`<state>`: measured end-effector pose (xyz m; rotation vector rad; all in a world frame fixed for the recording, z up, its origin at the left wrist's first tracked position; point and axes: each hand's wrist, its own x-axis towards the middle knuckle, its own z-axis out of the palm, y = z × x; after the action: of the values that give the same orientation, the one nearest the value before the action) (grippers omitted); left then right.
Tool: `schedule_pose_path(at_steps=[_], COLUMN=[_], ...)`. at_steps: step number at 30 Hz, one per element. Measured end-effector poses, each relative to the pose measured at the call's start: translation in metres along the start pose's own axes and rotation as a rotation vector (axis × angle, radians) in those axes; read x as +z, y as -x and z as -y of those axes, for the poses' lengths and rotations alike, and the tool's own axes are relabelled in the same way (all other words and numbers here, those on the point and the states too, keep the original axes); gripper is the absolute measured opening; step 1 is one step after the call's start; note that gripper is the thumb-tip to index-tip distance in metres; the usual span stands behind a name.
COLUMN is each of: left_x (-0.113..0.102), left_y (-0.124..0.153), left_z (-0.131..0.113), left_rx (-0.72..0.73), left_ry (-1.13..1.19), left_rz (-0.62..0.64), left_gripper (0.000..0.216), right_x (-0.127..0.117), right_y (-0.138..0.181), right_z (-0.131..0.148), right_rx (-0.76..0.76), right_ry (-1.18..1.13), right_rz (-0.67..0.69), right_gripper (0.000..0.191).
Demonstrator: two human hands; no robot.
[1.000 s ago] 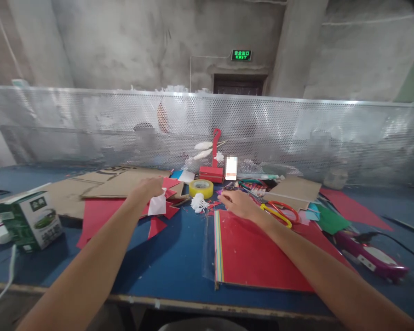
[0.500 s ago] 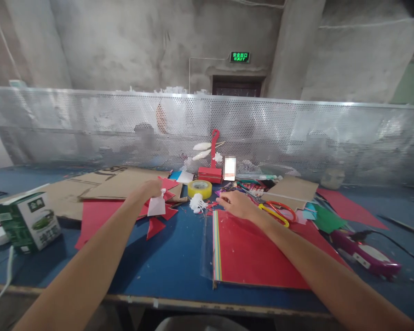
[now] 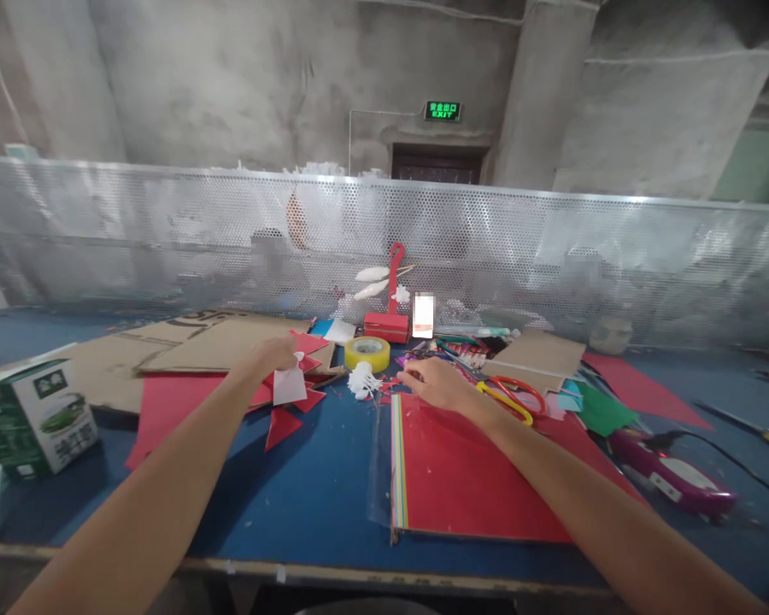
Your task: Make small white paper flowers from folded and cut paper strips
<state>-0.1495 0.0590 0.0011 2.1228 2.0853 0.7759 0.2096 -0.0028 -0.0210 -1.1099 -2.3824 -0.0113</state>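
My left hand (image 3: 277, 357) reaches over red paper scraps (image 3: 283, 427) at the left of the middle. Its fingers are curled, and their tips are mostly hidden. A small white paper piece (image 3: 290, 387) is just below the fingertips; whether they grip it is unclear. My right hand (image 3: 439, 383) hovers above the far left corner of a stack of coloured paper (image 3: 487, 478), red on top. Thumb and fingers are drawn together, with anything between them too small to make out. Left of these fingertips lies a bunch of white thin-stemmed pieces (image 3: 362, 381).
Behind the bunch sits a yellow tape roll (image 3: 367, 354), beside a red paper stand (image 3: 386, 327). Scissors (image 3: 506, 401) lie by my right forearm, a purple device (image 3: 672, 478) farther right. Cardboard (image 3: 192, 346) and a green-white carton (image 3: 35, 418) occupy the left. A perforated metal screen (image 3: 519, 248) borders the back.
The view has shifted slightly, moving the table items a little to the left. Both hands keep nearly the same place and pose over the table.
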Motion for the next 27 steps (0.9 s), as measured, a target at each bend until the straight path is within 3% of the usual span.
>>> schedule_pose_path(at_steps=[3, 6, 10, 14, 21, 27], left_x=[-0.006, -0.013, -0.016, -0.001, 0.028, 0.03], left_y=[0.0, 0.006, 0.032, 0.056, 0.063, 0.065], left_z=[-0.017, -0.048, -0.098, -0.132, -0.143, -0.143], left_rx=[0.006, 0.101, 0.292, 0.4, 0.446, 0.498], left_ry=[0.014, 0.137, 0.797, 0.96, 0.876, 0.905], left_rz=[-0.033, -0.06, 0.063, 0.127, 0.045, 0.04], left_gripper=[0.014, 0.021, 0.031, 0.03, 0.024, 0.035], right_x=[0.001, 0.001, 0.003, 0.007, 0.007, 0.01], right_y=[-0.002, -0.003, -0.003, -0.003, -0.006, -0.008], right_z=[0.0, 0.004, 0.016, 0.029, 0.037, 0.035], right_rx=[0.009, 0.015, 0.005, 0.01, 0.066, 0.067], right_ry=[-0.114, -0.377, -0.705, -0.874, -1.082, -1.057], right_rz=[-0.005, 0.0, -0.062, -0.092, -0.088, -0.142], right_gripper=[0.04, 0.034, 0.029, 0.046, 0.035, 0.03])
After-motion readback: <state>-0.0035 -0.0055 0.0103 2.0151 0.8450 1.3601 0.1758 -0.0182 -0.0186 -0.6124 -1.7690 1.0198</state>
